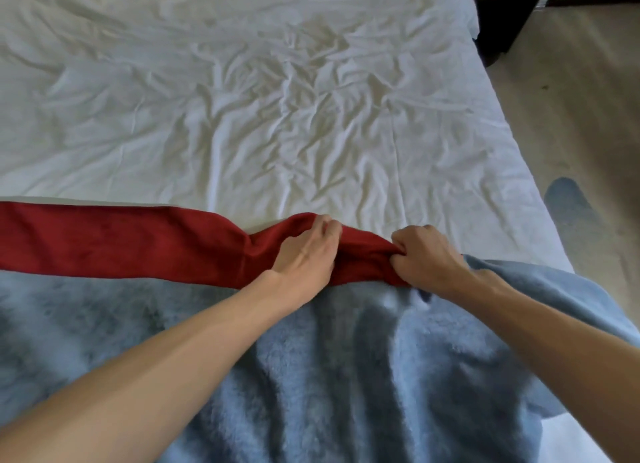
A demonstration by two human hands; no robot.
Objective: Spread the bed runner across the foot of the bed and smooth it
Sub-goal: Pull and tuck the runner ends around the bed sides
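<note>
Fleece blanket [346, 376] may ruck if my left hand [304, 251] and right hand [429, 258], both clutching the bunched bed runner [121, 244], yank.

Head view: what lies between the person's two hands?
A bunched stretch of the dark red fabric bed runner, gripped by the left hand and the right hand, seen in the head view.

The red runner [104, 240] is cut off at the left edge, its right end buried under the hands [304, 251] [426, 254].
</note>
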